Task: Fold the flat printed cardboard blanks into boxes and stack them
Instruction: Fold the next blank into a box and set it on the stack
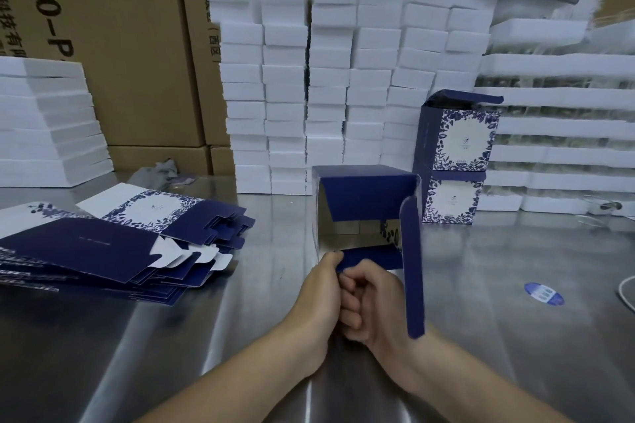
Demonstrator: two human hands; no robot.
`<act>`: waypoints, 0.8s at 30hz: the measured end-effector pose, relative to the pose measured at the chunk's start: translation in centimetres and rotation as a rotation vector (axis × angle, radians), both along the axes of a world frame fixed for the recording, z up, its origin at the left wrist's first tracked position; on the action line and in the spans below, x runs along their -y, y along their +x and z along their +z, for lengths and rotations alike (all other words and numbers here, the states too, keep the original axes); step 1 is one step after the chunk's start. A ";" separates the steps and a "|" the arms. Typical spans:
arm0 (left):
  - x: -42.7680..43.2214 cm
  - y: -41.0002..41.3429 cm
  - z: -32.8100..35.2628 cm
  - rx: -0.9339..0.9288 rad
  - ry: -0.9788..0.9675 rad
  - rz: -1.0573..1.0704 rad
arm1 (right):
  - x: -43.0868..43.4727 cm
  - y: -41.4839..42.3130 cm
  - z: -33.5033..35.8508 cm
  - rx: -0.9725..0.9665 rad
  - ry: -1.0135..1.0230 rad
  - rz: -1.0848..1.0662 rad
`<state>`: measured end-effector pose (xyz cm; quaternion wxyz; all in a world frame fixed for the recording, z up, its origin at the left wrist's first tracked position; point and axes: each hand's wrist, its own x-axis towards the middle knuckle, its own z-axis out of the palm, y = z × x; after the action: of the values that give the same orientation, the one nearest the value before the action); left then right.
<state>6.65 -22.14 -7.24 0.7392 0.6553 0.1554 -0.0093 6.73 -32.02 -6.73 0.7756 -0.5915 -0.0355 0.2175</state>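
A half-formed box (pixel 364 196) lies on its side on the tabletop (pixel 206 336), open end facing the person. The left hand (pixel 321 292) and right hand (pixel 372 302) each close their grip on its lower flap (pixel 374 256), while a side flap (pixel 412 268) juts out unfolded. Just behind it to the right, two finished boxes (pixel 453 161) are stacked. Left of it, many flat blanks (pixel 103 244) wait.

Brushed, glossy steel across the table (pixel 171 354), streaked with pale reflections. Smooth, matt navy card on the half-folded box (pixel 364 192), paler inside. Same printed card, navy with white floral panels, in the flat blanks (pixel 103 244) left of that box and the finished boxes (pixel 460 144) behind-right of it. Matt white foam blocks (pixel 285 79) directly behind; dull brown corrugated cartons (pixel 130 45) beyond. Shiny blue sticker (pixel 544 293) to its right.
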 end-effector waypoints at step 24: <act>0.6 0.3 -0.2 0.099 -0.158 -0.007 | 1.0 1.0 0.0 0.053 0.026 -0.149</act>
<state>6.97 -22.70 -7.41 0.7953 0.5951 0.1150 0.0084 7.77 -33.05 -6.70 0.7960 -0.5879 -0.0145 0.1431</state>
